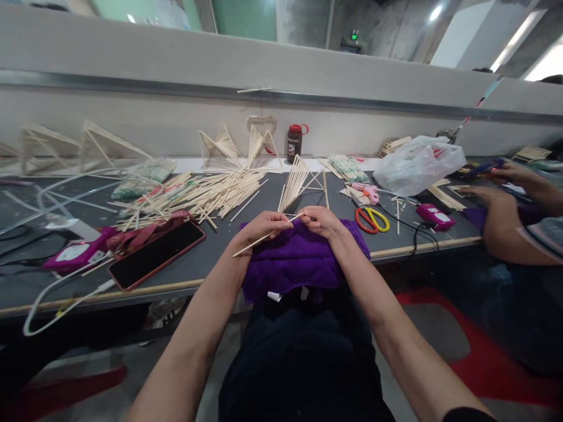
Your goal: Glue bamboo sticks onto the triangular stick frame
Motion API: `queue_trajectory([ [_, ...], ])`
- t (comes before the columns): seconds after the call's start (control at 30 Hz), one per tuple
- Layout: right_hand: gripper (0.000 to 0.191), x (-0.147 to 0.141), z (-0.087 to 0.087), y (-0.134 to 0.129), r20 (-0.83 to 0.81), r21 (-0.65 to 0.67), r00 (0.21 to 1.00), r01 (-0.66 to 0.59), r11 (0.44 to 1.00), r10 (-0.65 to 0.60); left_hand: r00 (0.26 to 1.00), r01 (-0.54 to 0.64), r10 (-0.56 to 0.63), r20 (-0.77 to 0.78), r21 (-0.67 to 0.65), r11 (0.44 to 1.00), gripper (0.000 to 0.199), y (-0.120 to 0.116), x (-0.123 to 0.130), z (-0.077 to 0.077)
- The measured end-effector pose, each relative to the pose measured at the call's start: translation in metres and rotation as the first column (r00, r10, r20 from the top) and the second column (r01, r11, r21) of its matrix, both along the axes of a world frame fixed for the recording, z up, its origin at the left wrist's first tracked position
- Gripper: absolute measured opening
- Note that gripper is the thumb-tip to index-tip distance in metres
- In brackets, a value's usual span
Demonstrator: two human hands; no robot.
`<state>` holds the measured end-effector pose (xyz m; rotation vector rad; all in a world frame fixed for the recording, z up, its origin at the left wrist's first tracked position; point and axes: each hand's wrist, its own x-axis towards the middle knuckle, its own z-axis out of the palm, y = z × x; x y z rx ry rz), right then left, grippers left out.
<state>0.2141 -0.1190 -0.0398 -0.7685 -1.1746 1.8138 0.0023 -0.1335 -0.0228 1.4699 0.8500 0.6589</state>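
A thin wooden stick point(253, 245) is held above a purple cloth point(290, 264) at the table's front edge. My left hand point(265, 225) pinches it, and its free end points down to the left. My right hand point(321, 221) is closed around the stick's other end, close to the left fingertips. Just beyond my hands stands a fan-shaped stick structure point(295, 181). A pile of loose sticks point(229, 190) lies to its left.
Red and yellow scissors point(372, 220), a pink glue gun point(366, 191) and a plastic bag point(417, 164) are on the right. A phone point(157, 255) lies left. A bottle point(294, 143) stands behind. Another person's hands point(505, 181) work at far right.
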Motion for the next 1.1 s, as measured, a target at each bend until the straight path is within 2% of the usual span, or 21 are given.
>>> queue_trajectory([
  [0.17, 0.015, -0.002, 0.001, 0.000, -0.024, -0.018, 1.000, -0.006, 1.000, 0.005, 1.000, -0.006, 0.005, 0.019, 0.035, 0.999, 0.026, 0.002, 0.001, -0.003],
  [0.23, 0.016, -0.005, 0.001, -0.002, -0.010, 0.006, 0.999, 0.043, 0.999, -0.043, 1.000, -0.023, 0.022, 0.022, 0.029, 0.999, 0.027, 0.003, 0.001, -0.004],
  [0.33, 0.021, -0.010, 0.001, -0.005, 0.015, 0.116, 0.982, 0.183, 0.976, -0.186, 0.997, -0.069, 0.069, 0.025, 0.005, 0.998, 0.027, 0.005, 0.002, -0.005],
  [0.43, 0.023, -0.016, -0.001, -0.007, 0.118, 0.295, 0.940, 0.276, 0.915, -0.321, 0.995, -0.092, 0.093, 0.029, -0.016, 0.996, 0.027, 0.005, 0.002, -0.006],
  [0.5, 0.021, -0.018, -0.003, -0.007, 0.253, 0.465, 0.870, 0.275, 0.841, -0.424, 0.995, -0.096, 0.096, 0.028, -0.019, 0.995, 0.027, 0.006, 0.003, -0.007],
  [0.57, 0.020, -0.019, -0.004, -0.006, 0.406, 0.655, 0.728, 0.190, 0.731, -0.553, 0.995, -0.096, 0.097, 0.017, -0.021, 0.995, 0.026, 0.006, 0.003, -0.008],
  [0.63, 0.023, -0.020, -0.004, -0.005, 0.494, 0.764, 0.577, 0.069, 0.641, -0.651, 0.996, -0.092, 0.093, 0.005, -0.022, 0.995, 0.025, 0.007, 0.004, -0.008],
  [0.67, 0.024, -0.021, -0.004, -0.005, 0.515, 0.784, 0.528, 0.029, 0.620, -0.675, 0.996, -0.089, 0.089, 0.000, -0.020, 0.996, 0.025, 0.007, 0.004, -0.008],
  [0.73, 0.024, -0.022, -0.003, -0.005, 0.540, 0.782, 0.491, 0.008, 0.623, -0.684, 0.996, -0.085, 0.085, -0.007, -0.013, 0.996, 0.024, 0.006, 0.005, -0.007],
  [0.9, 0.025, -0.023, -0.003, -0.005, 0.573, 0.742, 0.475, 0.046, 0.669, -0.668, 0.995, -0.084, 0.084, -0.054, -0.006, 0.996, 0.024, 0.003, 0.007, -0.004],
  [1.0, 0.024, -0.023, -0.003, -0.005, 0.574, 0.704, 0.498, 0.105, 0.702, -0.650, 0.994, -0.084, 0.085, -0.069, 0.009, 0.996, 0.023, 0.002, 0.008, -0.003],
  [1.1, 0.021, -0.021, -0.004, -0.002, 0.563, 0.640, 0.559, 0.171, 0.750, -0.608, 0.992, -0.084, 0.085, -0.089, 0.013, 0.996, 0.022, 0.002, 0.008, -0.003],
])
